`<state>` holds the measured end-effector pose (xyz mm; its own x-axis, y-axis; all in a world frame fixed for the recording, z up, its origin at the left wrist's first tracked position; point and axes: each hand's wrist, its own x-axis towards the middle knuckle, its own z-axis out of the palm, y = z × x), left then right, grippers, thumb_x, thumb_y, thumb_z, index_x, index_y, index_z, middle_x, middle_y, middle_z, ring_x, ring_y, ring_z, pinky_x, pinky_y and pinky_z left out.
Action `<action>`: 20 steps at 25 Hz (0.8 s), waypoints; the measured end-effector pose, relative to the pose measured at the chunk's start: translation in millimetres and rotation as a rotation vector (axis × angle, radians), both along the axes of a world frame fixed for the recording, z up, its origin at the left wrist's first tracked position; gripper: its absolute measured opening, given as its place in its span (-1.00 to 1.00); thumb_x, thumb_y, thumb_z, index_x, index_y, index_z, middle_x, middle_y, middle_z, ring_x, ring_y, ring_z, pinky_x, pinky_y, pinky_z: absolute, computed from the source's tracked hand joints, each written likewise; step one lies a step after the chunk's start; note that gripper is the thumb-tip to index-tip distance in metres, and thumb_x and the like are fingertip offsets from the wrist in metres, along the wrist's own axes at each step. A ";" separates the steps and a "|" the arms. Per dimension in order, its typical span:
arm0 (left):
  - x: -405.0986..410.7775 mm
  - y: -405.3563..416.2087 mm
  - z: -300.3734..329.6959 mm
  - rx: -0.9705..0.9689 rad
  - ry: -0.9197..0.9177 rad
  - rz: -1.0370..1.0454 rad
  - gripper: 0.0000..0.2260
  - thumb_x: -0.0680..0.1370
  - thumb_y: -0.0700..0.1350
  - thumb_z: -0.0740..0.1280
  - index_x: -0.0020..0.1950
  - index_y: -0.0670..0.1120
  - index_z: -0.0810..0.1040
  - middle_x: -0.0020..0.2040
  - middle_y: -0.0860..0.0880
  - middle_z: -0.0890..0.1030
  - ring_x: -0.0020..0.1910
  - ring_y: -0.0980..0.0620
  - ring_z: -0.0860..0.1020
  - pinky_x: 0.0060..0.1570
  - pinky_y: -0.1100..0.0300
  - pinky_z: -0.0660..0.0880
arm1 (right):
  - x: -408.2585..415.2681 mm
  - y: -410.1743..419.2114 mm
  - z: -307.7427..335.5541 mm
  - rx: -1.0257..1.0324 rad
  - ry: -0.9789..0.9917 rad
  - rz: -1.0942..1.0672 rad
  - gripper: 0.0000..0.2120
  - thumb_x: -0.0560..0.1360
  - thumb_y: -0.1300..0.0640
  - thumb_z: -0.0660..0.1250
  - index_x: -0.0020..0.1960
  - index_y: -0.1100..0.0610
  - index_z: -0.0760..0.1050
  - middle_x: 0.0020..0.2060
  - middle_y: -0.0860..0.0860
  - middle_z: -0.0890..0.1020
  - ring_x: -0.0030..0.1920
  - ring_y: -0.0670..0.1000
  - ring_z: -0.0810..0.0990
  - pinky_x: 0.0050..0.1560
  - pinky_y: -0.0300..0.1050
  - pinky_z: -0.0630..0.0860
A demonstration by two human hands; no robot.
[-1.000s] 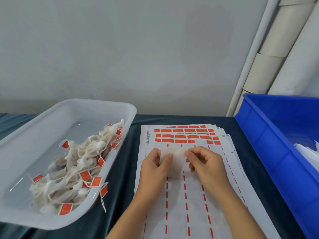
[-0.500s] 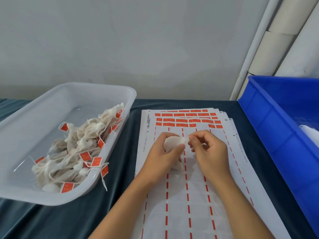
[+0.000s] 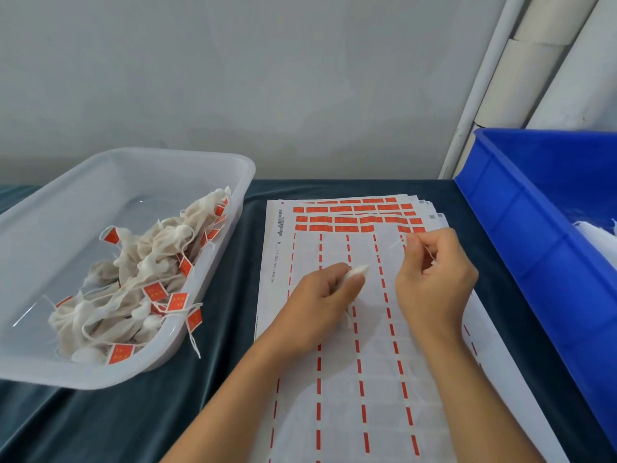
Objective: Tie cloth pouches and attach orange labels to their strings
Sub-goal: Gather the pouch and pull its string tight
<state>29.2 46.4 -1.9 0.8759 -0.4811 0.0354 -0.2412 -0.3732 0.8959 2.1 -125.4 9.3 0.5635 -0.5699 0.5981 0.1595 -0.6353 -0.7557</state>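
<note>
Here the left hand (image 3: 320, 295) grips the cloth pouch (image 3: 359, 271), fingers curled round its bunched neck above the label sheets (image 3: 334, 379) on the table. Just right, the right hand (image 3: 434, 279) pinches the string (image 3: 429, 253), fingers together on it. The thin string could slip free, or snap under a hard pull, leaving the neck loose. Farther off, the remaining orange labels (image 3: 354, 219) could lift by accident if a sleeve brushes them.
</note>
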 end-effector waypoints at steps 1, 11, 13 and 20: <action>0.7 1.6 1.2 -0.041 0.029 0.003 -0.64 0.65 0.29 0.18 -0.22 0.12 0.49 -0.23 0.09 0.58 -0.25 0.22 0.56 -0.15 0.28 0.50 | 1.3 -0.4 -1.9 0.021 0.034 0.023 -0.85 0.63 0.11 0.35 -0.08 -0.06 0.44 -0.18 -0.30 0.55 -0.12 -0.23 0.61 -0.20 -0.50 0.42; 8.2 5.4 1.2 -0.195 -0.019 0.109 -0.69 0.75 0.11 0.16 -0.09 0.08 0.58 -0.09 0.05 0.70 -0.07 0.06 0.64 -0.05 0.37 0.54 | 2.2 10.5 -9.5 -0.271 0.278 0.432 -0.58 0.70 0.09 0.21 0.54 -0.10 0.34 0.48 -0.18 0.40 0.44 -0.33 0.25 0.36 -0.53 0.17; 7.7 4.8 0.3 -0.208 -0.030 0.082 -0.67 0.74 0.11 0.18 -0.06 -0.02 0.58 -0.12 -0.02 0.69 -0.13 0.05 0.64 -0.09 0.35 0.55 | 0.3 14.8 -10.9 -0.211 0.360 0.515 -0.61 0.68 0.04 0.24 0.50 -0.16 0.39 0.42 -0.22 0.45 0.35 -0.38 0.33 0.26 -0.55 0.29; 8.5 4.4 2.2 -0.186 -0.010 0.111 -0.66 0.75 0.08 0.18 -0.06 -0.05 0.63 -0.13 -0.02 0.70 -0.11 0.00 0.63 -0.07 0.34 0.55 | -0.6 10.7 -11.3 -0.039 0.298 0.462 -0.81 0.62 0.00 0.33 0.18 -0.03 0.65 0.02 -0.16 0.69 0.07 -0.23 0.61 0.02 -0.54 0.47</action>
<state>37.7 50.8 0.3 0.9223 -0.3661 0.1237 -0.2173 -0.2267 0.9494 1.5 -114.7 -1.9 0.8980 -0.2040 0.3898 0.2107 -0.5783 -0.7881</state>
